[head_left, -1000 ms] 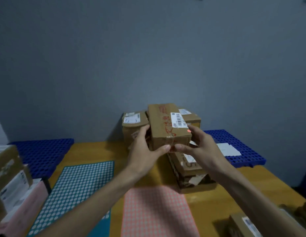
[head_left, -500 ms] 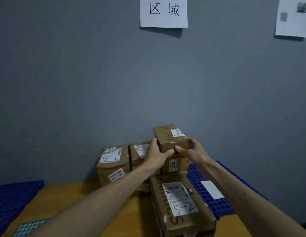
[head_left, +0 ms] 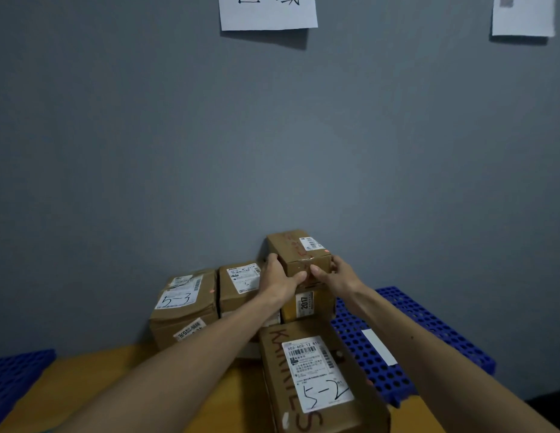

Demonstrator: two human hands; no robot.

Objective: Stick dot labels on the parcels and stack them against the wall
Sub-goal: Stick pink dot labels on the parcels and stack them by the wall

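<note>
Parcel (head_left: 299,251) — brown, red-scrawled, orange dot (head_left: 327,250) — gripped by left hand (head_left: 280,278) and right hand (head_left: 336,276).

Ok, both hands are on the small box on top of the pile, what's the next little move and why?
Probably release the left hand and right hand: the small box seems to rest on the box marked 2017 by the wall, its red dot already on.

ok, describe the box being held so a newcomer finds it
Under the paper sign, parcels cluster against the wall. The top box is right above the "2017" box. It alone is highest, red-scrawled, gripped by left hand and right hand.
</note>
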